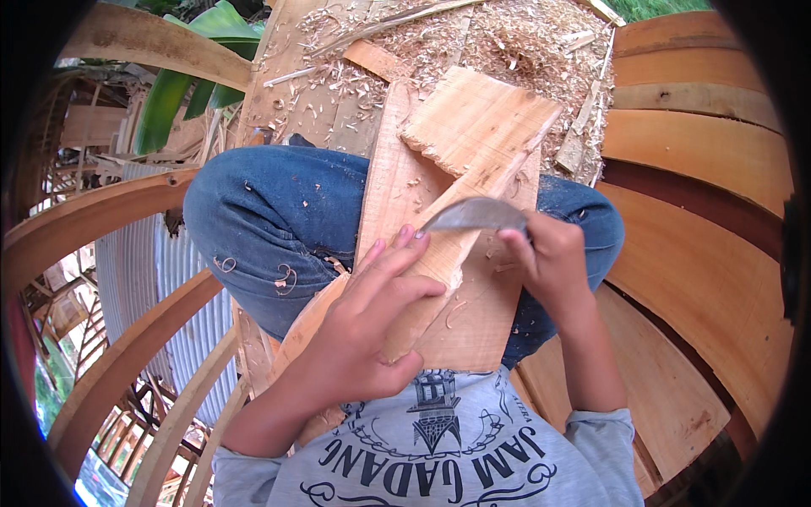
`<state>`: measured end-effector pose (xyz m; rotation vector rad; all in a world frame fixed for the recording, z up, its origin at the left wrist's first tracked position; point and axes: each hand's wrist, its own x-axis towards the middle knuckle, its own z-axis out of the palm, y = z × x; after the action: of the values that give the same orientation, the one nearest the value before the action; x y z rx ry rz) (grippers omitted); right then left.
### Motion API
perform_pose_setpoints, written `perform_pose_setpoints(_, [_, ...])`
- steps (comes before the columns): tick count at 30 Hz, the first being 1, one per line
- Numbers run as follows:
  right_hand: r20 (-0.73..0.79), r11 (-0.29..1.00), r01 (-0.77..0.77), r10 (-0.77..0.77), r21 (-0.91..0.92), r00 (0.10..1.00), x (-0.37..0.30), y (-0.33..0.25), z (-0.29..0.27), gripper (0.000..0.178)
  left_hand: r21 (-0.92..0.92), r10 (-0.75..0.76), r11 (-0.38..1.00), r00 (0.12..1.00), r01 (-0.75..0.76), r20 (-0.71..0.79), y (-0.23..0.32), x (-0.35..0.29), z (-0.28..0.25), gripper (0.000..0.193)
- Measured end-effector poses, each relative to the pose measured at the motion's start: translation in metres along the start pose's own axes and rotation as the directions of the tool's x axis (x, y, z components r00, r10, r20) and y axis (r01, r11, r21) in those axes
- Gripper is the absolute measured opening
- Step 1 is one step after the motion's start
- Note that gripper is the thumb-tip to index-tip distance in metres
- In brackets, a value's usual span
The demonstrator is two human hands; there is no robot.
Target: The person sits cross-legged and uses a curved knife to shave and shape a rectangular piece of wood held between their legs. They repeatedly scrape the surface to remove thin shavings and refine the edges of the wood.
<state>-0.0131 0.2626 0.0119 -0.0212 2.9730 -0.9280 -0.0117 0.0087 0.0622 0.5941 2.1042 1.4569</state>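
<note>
My right hand (pixel 553 262) is closed in a fist round the handle of a knife with a broad curved blade (pixel 481 216); the fist hides the handle. The blade lies across a long piece of pale wood (pixel 494 177) that slants over my lap and has a wide, rough-edged far end. My left hand (pixel 359 329) bears down on the near part of this piece, fingers forward and thumb on its near side, gripping it. The blade's tip is close to my left fingertips. Beneath the piece lies a flat board (pixel 481 329) across my lap.
Wood shavings (pixel 524 42) cover the planks ahead, with offcuts (pixel 376 59) among them. Curved ribs (pixel 110 220) rise at my left, beside corrugated sheet metal (pixel 182 270). Curved planking (pixel 701 253) walls the right side. My bent legs (pixel 270 228) flank the board.
</note>
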Motion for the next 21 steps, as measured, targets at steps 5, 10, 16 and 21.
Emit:
perform_pose_setpoints(5, [-0.002, 0.959, -0.264, 0.265, 0.108, 0.964, 0.013, -0.001, -0.005, 0.041, 0.014, 0.004, 1.0, 1.0, -0.004, -0.017, 0.0, 0.0, 0.002, 0.052])
perform_pose_setpoints(10, [0.107, 0.982, 0.166, -0.175, 0.094, 0.979, 0.001, -0.002, 0.0, 0.041, 0.026, -0.011, 1.0, 1.0, 0.011, 0.01, 0.0, -0.001, 0.002, 0.052])
perform_pose_setpoints(16, [-0.01, 1.0, -0.007, 0.007, 0.001, 1.0, 0.008, 0.008, -0.003, 0.042, 0.027, 0.014, 1.0, 1.0, -0.014, -0.007, -0.001, 0.0, 0.001, 0.052])
perform_pose_setpoints(21, [-0.022, 0.948, -0.236, 0.246, 0.211, 0.969, 0.015, 0.003, -0.002, 0.041, 0.042, 0.013, 0.999, 1.0, -0.013, -0.004, -0.002, 0.0, 0.001, 0.051])
